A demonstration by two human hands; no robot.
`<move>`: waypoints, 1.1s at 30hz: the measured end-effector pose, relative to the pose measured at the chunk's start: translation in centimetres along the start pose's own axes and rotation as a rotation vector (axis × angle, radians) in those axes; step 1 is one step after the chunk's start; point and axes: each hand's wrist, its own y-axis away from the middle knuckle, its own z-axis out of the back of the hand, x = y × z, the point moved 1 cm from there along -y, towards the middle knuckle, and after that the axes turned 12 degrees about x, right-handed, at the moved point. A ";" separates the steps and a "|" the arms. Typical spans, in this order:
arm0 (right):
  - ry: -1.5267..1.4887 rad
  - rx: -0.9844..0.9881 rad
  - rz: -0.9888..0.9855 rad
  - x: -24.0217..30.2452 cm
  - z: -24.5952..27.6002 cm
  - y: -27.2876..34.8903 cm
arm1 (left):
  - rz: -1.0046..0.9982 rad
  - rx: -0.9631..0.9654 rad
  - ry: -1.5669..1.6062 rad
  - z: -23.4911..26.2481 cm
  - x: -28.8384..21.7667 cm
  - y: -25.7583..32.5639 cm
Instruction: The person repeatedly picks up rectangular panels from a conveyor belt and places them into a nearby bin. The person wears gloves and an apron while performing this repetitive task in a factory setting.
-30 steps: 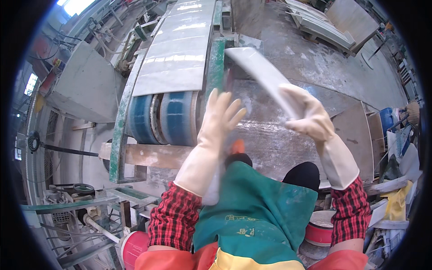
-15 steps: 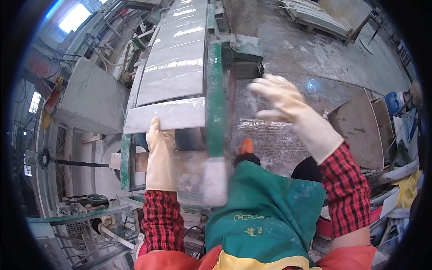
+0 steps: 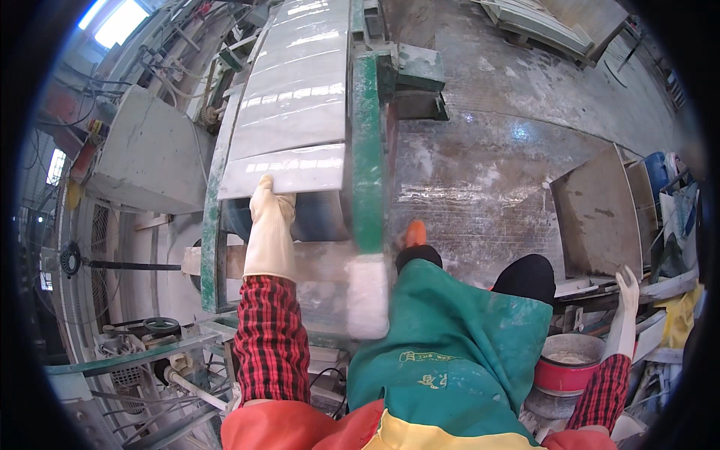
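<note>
My left hand (image 3: 271, 206), in a cream rubber glove, pinches the near edge of a glossy white stone strip (image 3: 315, 166), thumb on top and fingers underneath. The strip lies across the near end of a conveyor, up against a row of similar white strips (image 3: 292, 105). Below its near edge shows a dark roller (image 3: 321, 216). Far to the right, my gloved right hand (image 3: 627, 300) reaches out with fingers stretched apart, holding nothing I can see. It is beside a leaning brown board (image 3: 600, 214) and above a red bucket (image 3: 568, 367).
A green rail (image 3: 367, 150) runs along the conveyor's right side, ending in a white padded wrap (image 3: 367, 296) close to my apron. A large pale block (image 3: 150, 146) stands left. A black-rod handle (image 3: 135, 271) crosses at lower left. A blue container (image 3: 655, 172) stands behind the boards.
My right hand has swung from beside the conveyor down and out to the far right. My left hand and the near strip have moved slightly forward, closing the gap to the row.
</note>
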 end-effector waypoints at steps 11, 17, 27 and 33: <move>-0.301 -0.030 -0.098 -8.9 1.2 5.6 | 0.079 -0.155 -0.127 -3.5 -0.2 2.6; -0.303 0.053 0.021 -5.2 -2.6 4.6 | 0.030 0.049 -0.623 -2.0 -2.9 4.3; -0.267 -0.027 0.019 -0.5 -4.1 9.1 | 0.266 0.339 -0.434 3.6 -3.9 -1.5; 0.298 -0.492 -0.079 1.0 0.3 13.1 | 0.140 0.228 -0.257 6.2 -2.7 -5.8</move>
